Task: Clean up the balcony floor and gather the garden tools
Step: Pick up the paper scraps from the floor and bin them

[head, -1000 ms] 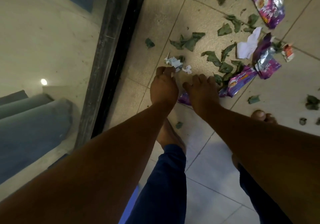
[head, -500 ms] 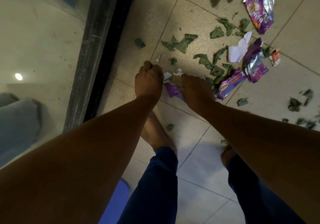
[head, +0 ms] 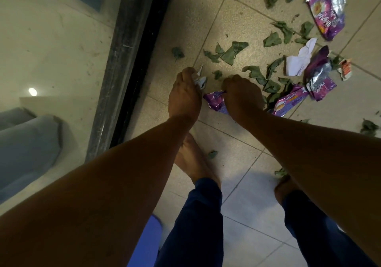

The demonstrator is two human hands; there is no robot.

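Observation:
Both arms reach down to the tiled balcony floor (head: 237,23). My left hand (head: 183,95) grips white crumpled paper scraps (head: 199,81) that poke out past its fingers. My right hand (head: 242,97) is curled round a purple snack wrapper (head: 215,101), whose end sticks out to the left of the fist. Beyond the hands lie several torn green leaves (head: 231,53), a white paper piece (head: 300,61) and more purple wrappers (head: 288,102), (head: 327,9). No garden tools are in sight.
A dark sliding-door frame (head: 132,56) runs along the left, with glass (head: 51,50) behind it. My bare feet (head: 191,163) and blue trouser legs stand on the tiles just behind the hands. A blue object (head: 147,244) shows at the bottom.
Both hands have closed on litter: the left one gathered the white scraps, the right one picked up the purple wrapper. The view shifted slightly.

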